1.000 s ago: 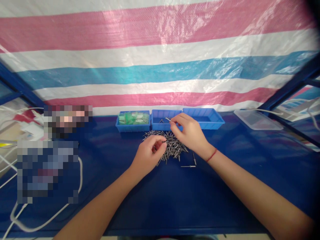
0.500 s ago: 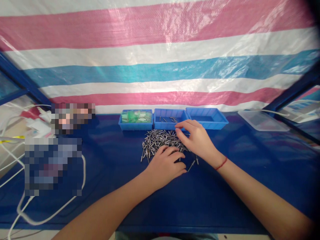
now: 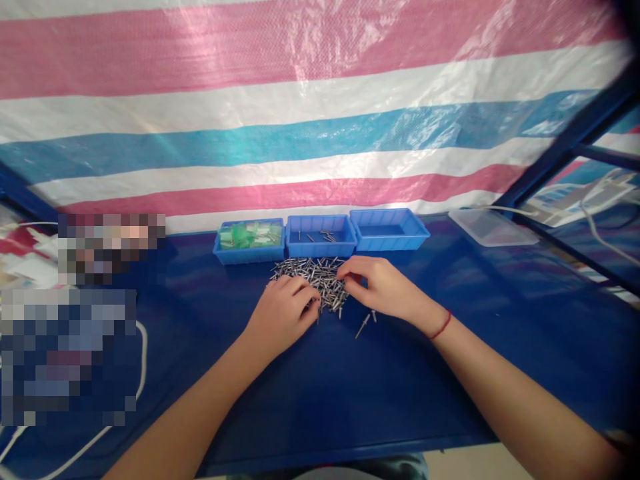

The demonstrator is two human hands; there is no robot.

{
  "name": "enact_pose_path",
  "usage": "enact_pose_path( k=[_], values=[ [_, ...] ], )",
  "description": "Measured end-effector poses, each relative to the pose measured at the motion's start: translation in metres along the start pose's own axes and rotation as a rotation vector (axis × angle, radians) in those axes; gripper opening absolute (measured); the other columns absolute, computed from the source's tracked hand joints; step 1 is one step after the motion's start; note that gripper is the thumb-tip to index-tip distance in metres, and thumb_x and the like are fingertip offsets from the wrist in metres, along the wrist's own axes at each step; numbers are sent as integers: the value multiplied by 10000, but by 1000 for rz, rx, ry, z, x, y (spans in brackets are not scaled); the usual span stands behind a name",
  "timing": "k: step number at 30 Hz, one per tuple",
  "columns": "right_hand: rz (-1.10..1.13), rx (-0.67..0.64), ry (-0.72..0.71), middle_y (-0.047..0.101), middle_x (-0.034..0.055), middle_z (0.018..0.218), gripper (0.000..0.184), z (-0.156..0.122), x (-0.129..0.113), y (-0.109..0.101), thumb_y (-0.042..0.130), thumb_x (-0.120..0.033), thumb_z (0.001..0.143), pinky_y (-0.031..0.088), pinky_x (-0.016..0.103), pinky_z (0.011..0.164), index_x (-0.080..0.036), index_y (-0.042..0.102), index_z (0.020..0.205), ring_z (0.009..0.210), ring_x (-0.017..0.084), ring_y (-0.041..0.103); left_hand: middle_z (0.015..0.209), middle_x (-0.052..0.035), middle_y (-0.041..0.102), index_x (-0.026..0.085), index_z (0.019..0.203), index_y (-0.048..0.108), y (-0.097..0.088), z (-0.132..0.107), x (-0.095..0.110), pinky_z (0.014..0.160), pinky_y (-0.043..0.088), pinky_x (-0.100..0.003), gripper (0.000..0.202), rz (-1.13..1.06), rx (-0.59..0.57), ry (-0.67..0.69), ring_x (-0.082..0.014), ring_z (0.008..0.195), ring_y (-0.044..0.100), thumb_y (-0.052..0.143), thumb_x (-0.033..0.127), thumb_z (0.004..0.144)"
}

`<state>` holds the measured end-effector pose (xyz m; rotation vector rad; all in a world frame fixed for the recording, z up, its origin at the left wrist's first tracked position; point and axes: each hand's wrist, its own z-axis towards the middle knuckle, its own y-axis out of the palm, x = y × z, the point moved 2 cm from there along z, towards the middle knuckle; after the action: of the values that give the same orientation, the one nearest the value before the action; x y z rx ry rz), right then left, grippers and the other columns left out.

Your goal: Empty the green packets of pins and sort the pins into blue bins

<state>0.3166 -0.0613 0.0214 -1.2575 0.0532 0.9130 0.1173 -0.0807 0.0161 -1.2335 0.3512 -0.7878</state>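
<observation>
A pile of silvery blind rivets [image 3: 325, 280] lies on the blue tabletop between my hands. My left hand [image 3: 283, 310] rests at the pile's left front side, its fingers curled down and the thumb close to the index finger. Whatever is between those fingertips is too small to make out. Over the pile's right edge is my right hand [image 3: 383, 287], thumb and index finger bent together in a pinch whose contents I cannot make out. A loose rivet [image 3: 363, 326] lies in front of the right hand. Behind the pile, the middle blue bin [image 3: 320, 250] contains several rivets.
The left blue bin [image 3: 250, 255] holds green and clear packets. On the right is another blue bin [image 3: 395, 244], with a translucent lid [image 3: 493, 228] beyond it. A white cable [image 3: 144, 360] curves along the left, and a striped plastic sheet [image 3: 280, 147] hangs behind.
The view has shifted, so the bins appear further left. My left hand has moved to the pile's left side and its fingers have drawn together. My right hand has lowered from near the middle bin to the pile.
</observation>
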Motion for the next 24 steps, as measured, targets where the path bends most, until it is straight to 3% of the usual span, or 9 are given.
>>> enact_pose_path(
  k=[6, 9, 14, 24],
  values=[
    [-113, -109, -49, 668, 48, 852, 169, -3, -8, 3, 495, -111, 847, 450, 297, 768, -178, 650, 854, 816, 177, 616, 882, -41, 628, 195, 933, 644, 4, 0, 0, 767, 428, -355, 210, 37, -77, -23, -224, 859, 579, 609, 387, 857],
    [-146, -121, -49, 660, 43, 830, 169, -2, -9, 6, 484, -133, 876, 443, 286, 755, -182, 646, 860, 797, 169, 609, 882, -39, 637, 192, 938, 642, 7, 0, 2, 764, 440, -350, 204, 25, -89, -41, -220, 854, 596, 583, 379, 881],
    [-185, -154, -52, 645, 36, 795, 171, -2, -11, 9, 481, -158, 899, 428, 270, 742, -184, 642, 849, 780, 158, 600, 971, -43, 648, 210, 1123, 618, 11, 2, -1, 783, 458, -330, 245, -29, -60, -69, -200, 891, 614, 490, 324, 948],
    [-99, -108, -71, 652, 50, 816, 167, -3, -14, 11, 493, -143, 885, 440, 300, 749, -181, 656, 876, 783, 176, 594, 906, -40, 601, 174, 917, 599, 13, 6, -2, 749, 445, -301, 195, 11, -63, -54, -179, 846, 594, 423, 235, 973]
  ],
)
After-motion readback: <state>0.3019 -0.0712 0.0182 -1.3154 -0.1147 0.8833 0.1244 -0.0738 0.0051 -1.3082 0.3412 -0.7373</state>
